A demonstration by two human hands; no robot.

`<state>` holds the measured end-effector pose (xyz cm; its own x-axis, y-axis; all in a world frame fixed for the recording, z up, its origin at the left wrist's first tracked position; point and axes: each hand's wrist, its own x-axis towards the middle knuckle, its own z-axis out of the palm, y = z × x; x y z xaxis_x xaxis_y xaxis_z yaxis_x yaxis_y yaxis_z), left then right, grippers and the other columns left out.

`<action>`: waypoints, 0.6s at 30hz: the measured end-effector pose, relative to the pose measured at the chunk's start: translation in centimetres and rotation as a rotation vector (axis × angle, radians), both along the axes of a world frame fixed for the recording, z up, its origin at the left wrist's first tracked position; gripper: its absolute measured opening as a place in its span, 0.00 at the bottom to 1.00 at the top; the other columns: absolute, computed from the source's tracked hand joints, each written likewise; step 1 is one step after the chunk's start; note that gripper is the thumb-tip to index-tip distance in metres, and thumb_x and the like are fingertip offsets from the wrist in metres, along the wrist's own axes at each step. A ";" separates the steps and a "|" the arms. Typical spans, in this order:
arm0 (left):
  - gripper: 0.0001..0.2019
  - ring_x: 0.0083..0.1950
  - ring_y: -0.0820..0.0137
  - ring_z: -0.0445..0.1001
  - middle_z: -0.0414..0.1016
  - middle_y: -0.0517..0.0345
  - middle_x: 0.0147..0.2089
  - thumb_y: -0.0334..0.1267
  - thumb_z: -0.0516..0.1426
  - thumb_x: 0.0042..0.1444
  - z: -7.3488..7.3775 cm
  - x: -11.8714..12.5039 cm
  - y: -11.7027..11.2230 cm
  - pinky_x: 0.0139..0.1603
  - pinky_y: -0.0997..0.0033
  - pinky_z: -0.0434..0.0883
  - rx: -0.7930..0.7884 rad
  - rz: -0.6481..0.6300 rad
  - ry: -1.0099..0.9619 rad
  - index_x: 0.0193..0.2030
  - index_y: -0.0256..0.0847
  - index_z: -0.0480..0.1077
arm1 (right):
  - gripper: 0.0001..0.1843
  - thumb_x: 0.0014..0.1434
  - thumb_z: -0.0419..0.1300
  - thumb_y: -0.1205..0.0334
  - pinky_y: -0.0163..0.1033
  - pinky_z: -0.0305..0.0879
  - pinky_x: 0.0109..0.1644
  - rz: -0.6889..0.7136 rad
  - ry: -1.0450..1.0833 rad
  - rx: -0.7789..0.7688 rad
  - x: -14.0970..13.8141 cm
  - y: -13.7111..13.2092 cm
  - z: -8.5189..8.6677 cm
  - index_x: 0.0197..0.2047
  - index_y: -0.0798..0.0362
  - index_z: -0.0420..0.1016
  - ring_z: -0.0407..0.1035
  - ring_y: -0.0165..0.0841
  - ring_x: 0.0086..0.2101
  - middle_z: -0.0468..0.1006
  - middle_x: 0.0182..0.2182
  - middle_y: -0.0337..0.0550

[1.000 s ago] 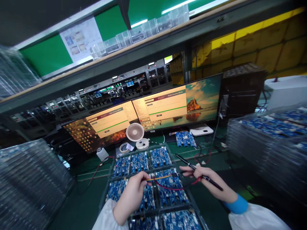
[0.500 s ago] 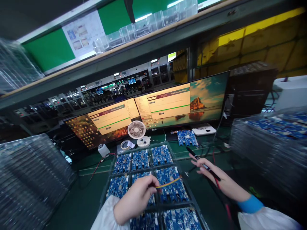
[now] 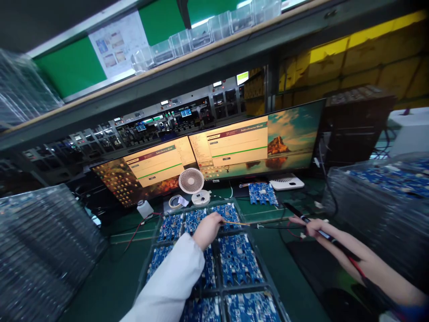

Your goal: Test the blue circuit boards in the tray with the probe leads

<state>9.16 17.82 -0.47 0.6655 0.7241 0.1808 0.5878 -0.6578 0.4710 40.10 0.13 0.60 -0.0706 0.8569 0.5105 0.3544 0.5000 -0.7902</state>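
Observation:
My left hand (image 3: pixel 208 229) pinches the end of a thin yellow cable (image 3: pixel 236 223) above the far row of blue circuit boards (image 3: pixel 228 212) in a clear tray (image 3: pixel 250 243). The cable runs right toward a black lead on the green bench. My right hand (image 3: pixel 310 227) is stretched out to the right of the tray and grips a black pen-like probe (image 3: pixel 303 218) with a red wire trailing along my forearm. A single loose blue board (image 3: pixel 262 193) lies beyond the tray, under the right monitor.
Two monitors (image 3: pixel 231 150) stand behind the tray, with a small white fan (image 3: pixel 191 181), a tape roll (image 3: pixel 174 202) and a white bottle (image 3: pixel 145 208) in front. Stacks of clear trays fill the left (image 3: pixel 43 250) and right (image 3: pixel 378 201) sides. A black box (image 3: pixel 355 125) sits at back right.
My left hand moved forward from the middle row to the far row of boards, carrying the yellow cable. My right hand swung further right and outward with the probe.

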 end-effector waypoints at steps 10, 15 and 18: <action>0.09 0.42 0.69 0.74 0.78 0.55 0.38 0.25 0.55 0.54 -4.2 4.9 5.0 0.50 0.69 0.69 -0.054 0.205 -0.160 0.35 0.38 0.76 | 0.13 0.70 0.47 0.56 0.32 0.62 0.48 -0.002 -0.231 0.056 -0.9 0.8 -0.3 0.48 0.56 0.66 0.62 0.38 0.46 0.64 0.45 0.44; 0.08 0.41 0.69 0.75 0.79 0.56 0.37 0.25 0.57 0.53 -5.0 4.9 5.3 0.49 0.70 0.69 -0.094 0.230 -0.183 0.34 0.38 0.76 | 0.13 0.67 0.44 0.60 0.29 0.60 0.39 0.051 -0.236 0.007 -2.0 -0.2 0.9 0.42 0.56 0.67 0.62 0.32 0.33 0.64 0.36 0.39; 0.07 0.41 0.69 0.75 0.79 0.55 0.37 0.25 0.57 0.53 -5.1 4.9 5.4 0.48 0.70 0.69 -0.105 0.245 -0.188 0.35 0.38 0.76 | 0.14 0.68 0.43 0.59 0.28 0.59 0.38 0.053 -0.258 -0.009 -2.9 -0.5 1.8 0.39 0.56 0.65 0.61 0.31 0.33 0.63 0.34 0.38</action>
